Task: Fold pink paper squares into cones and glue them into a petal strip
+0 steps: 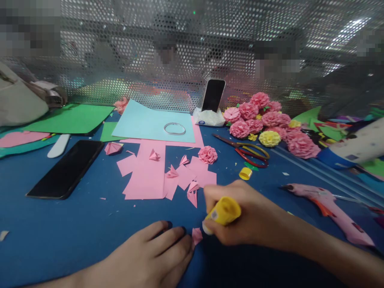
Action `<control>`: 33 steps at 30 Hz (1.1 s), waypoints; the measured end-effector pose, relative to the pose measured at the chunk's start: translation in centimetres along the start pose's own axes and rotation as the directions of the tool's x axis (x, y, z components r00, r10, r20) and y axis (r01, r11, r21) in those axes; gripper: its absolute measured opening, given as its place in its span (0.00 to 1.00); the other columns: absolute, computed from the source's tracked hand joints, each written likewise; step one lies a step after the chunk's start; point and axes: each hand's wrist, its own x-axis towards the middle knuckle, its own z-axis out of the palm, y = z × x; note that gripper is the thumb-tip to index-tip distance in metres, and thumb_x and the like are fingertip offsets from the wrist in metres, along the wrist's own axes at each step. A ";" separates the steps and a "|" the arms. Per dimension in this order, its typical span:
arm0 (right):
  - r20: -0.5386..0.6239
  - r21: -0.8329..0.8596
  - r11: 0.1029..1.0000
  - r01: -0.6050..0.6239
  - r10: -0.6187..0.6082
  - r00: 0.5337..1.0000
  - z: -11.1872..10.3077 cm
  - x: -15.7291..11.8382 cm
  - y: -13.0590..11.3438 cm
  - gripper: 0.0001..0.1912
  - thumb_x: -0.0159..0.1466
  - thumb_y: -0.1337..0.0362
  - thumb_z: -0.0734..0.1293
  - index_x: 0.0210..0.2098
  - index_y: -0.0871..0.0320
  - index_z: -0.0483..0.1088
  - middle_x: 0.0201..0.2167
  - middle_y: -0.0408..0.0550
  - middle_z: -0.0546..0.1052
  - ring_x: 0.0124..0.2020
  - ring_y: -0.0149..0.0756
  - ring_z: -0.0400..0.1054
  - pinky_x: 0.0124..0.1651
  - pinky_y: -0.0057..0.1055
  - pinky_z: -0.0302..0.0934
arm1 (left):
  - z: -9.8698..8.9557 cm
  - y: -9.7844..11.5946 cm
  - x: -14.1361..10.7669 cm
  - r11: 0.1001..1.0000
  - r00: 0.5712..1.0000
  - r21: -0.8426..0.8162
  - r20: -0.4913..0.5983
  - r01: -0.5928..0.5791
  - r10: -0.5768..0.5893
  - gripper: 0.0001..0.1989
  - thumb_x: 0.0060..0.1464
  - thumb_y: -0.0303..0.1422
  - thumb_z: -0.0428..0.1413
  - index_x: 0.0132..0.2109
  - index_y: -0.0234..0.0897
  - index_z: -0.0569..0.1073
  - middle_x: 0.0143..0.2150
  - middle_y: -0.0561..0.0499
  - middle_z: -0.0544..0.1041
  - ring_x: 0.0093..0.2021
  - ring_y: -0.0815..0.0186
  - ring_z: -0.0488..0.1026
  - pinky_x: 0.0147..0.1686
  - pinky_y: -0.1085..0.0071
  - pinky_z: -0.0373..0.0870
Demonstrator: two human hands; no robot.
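Pink paper (197,237) seemingly touches half-open left hand (156,256); right hand (247,214) clutches yellow glue stick (225,211).

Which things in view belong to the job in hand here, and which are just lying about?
In the job, as I judge it:
- yellow glue stick, in the right hand
- small pink piece, by the left hand
- yellow cap
- folded pink pieces

Apparently just lying about:
- flat black phone
- propped phone
- glue gun
- scissors
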 end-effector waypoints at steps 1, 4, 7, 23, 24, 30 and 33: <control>-0.071 0.047 0.999 0.004 -0.001 0.998 -0.5 0.1 0.1 0.10 0.59 0.63 0.70 0.28 0.57 0.63 0.19 0.35 0.65 0.20 0.24 0.56 0.23 0.22 0.48 | -0.1 0.0 0.0 1.000 1.000 0.007 0.002 -0.005 0.005 0.16 0.70 0.26 0.44 0.56 0.31 0.74 0.52 0.48 0.79 0.49 0.63 0.74 0.49 0.67 0.69; -0.193 0.321 0.947 0.009 0.056 0.980 -1.8 0.5 0.6 0.10 0.63 0.58 0.69 0.34 0.58 0.69 0.23 0.40 0.72 0.20 0.26 0.64 0.23 0.22 0.55 | -0.2 0.0 0.1 1.000 1.000 0.024 0.017 -0.008 0.008 0.17 0.71 0.26 0.43 0.57 0.32 0.73 0.53 0.50 0.79 0.49 0.63 0.74 0.48 0.67 0.69; -0.265 0.596 0.800 0.065 0.120 0.957 -2.7 1.1 1.6 0.13 0.64 0.54 0.69 0.36 0.58 0.68 0.23 0.41 0.73 0.19 0.29 0.68 0.23 0.24 0.60 | -0.3 0.1 0.1 1.000 1.000 0.020 0.023 -0.008 0.008 0.18 0.71 0.26 0.41 0.57 0.31 0.73 0.54 0.50 0.79 0.50 0.63 0.74 0.48 0.67 0.70; -0.378 0.637 0.769 0.041 0.267 0.886 -2.5 2.8 6.7 0.19 0.57 0.61 0.76 0.46 0.55 0.71 0.44 0.48 0.79 0.49 0.41 0.72 0.54 0.38 0.65 | -0.5 -0.4 0.7 0.998 0.989 -0.063 -0.146 0.028 -0.037 0.16 0.72 0.28 0.44 0.50 0.41 0.78 0.47 0.56 0.81 0.43 0.67 0.76 0.40 0.71 0.70; -0.369 0.638 0.769 0.037 0.263 0.892 -2.3 2.9 7.0 0.18 0.56 0.61 0.76 0.45 0.56 0.72 0.43 0.48 0.79 0.49 0.41 0.72 0.53 0.38 0.66 | -0.6 -0.4 0.8 0.997 0.987 -0.075 -0.153 0.030 -0.041 0.16 0.72 0.28 0.44 0.49 0.41 0.78 0.46 0.56 0.82 0.42 0.67 0.76 0.39 0.71 0.70; -0.391 0.611 0.789 0.056 0.239 0.889 -1.5 2.9 7.4 0.15 0.57 0.63 0.74 0.43 0.55 0.71 0.42 0.48 0.77 0.46 0.41 0.72 0.44 0.35 0.68 | -0.5 -0.7 0.7 0.966 0.987 -0.254 -0.135 0.047 -0.083 0.12 0.69 0.27 0.47 0.47 0.34 0.77 0.38 0.50 0.81 0.35 0.64 0.75 0.33 0.69 0.71; -0.428 0.577 0.813 0.075 0.223 0.876 -1.6 2.9 7.1 0.14 0.58 0.62 0.73 0.43 0.55 0.70 0.44 0.48 0.76 0.47 0.41 0.71 0.47 0.36 0.68 | -0.2 -0.9 0.8 0.907 0.980 -0.409 -0.118 0.097 -0.158 0.11 0.64 0.25 0.49 0.48 0.32 0.75 0.37 0.46 0.79 0.35 0.62 0.73 0.32 0.68 0.72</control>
